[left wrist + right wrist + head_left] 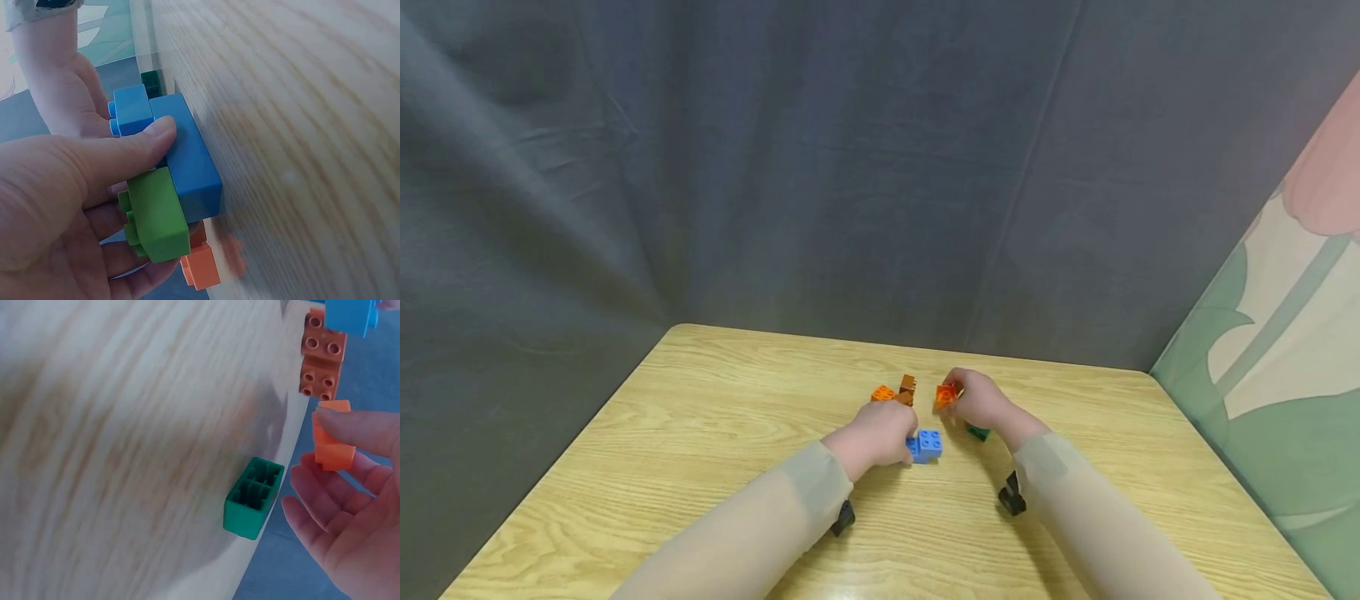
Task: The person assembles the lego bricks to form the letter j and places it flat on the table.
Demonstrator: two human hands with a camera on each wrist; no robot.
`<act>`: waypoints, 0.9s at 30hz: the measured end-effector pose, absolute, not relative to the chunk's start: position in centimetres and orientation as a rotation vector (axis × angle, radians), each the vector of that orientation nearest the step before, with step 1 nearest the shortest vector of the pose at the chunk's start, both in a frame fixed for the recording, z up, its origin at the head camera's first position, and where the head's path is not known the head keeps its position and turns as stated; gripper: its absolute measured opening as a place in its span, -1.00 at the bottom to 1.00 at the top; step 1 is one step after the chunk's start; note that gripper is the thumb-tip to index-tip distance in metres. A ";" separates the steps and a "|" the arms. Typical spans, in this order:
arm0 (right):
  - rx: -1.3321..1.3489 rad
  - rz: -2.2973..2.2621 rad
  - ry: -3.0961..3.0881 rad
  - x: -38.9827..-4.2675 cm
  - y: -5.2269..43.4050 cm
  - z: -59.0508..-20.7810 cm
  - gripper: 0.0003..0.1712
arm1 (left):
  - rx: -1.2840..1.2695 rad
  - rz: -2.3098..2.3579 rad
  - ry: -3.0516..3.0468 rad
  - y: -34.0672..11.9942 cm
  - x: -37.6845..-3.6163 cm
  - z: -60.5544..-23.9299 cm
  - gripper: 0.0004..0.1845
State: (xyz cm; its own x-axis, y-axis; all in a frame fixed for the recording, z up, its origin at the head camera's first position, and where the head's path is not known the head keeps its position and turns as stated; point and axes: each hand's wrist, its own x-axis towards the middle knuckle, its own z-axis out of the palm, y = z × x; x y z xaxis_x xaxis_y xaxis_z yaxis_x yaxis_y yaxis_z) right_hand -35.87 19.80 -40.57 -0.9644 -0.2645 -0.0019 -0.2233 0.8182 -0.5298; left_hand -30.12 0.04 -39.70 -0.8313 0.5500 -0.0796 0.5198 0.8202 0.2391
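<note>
My left hand (880, 429) grips a built piece of blue bricks (929, 443) low over the table. Its thumb lies across the long blue brick (197, 181) in the left wrist view. A smaller blue brick (133, 110) and a light green brick (159, 215) are joined to that long one. Farther right, my right hand (981, 400) pinches an orange brick (335, 453) between thumb and fingers. Near that hand a dark green brick (244, 515) lies on its side, hollow underside showing.
Brown bricks (323, 342) stand on the table (737, 392) beyond my left hand, with another orange brick (883, 393) beside them. A dark grey curtain (865, 183) hangs behind the table, and a flower-patterned panel (1285, 367) runs along the right.
</note>
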 end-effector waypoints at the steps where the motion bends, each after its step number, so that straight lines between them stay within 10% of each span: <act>1: -0.409 -0.835 2.927 -35.7 19.8 -40.5 -0.64 | 0.844 0.313 2.858 0.0 -30.1 -39.7 -0.78; 27: -0.682 -0.794 2.764 -30.6 19.9 -38.2 -0.72 | 0.841 0.366 2.866 0.0 -29.9 -40.1 -0.76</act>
State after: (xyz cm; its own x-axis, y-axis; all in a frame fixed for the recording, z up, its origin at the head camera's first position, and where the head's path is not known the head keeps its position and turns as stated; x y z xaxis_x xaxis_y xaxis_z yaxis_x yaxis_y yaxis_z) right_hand -30.60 19.95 -38.24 -0.8773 -0.4774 -0.0501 -0.3780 0.7514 -0.5409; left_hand -29.92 -0.04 -40.13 -0.8356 0.5462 -0.0583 0.5140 0.8150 0.2675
